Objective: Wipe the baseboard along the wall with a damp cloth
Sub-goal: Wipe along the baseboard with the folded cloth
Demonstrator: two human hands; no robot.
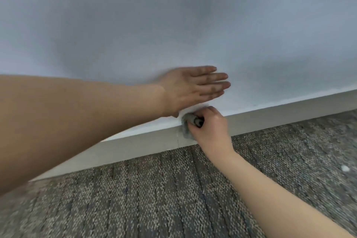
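- In the head view, the left hand [193, 88] lay flat against the pale blue-grey wall [173, 15]. Its fingers were straight, close together and pointing right, and it held nothing.
- The right hand [211, 128] sat just below it, fingers curled round a bunched grey cloth [185, 127].
- The cloth was pressed on the white baseboard [135, 148], over its top edge and part of its face, just right of a thin vertical seam [178, 139].
- The baseboard ran slantwise from lower left up to the right, between the wall and the carpet [154, 199].
- The carpet was grey with a flecked, striped weave. A small white speck [345, 168] lay on it near its right edge, well apart from both hands.
- Both forearms were bare, and the view was slightly blurred.
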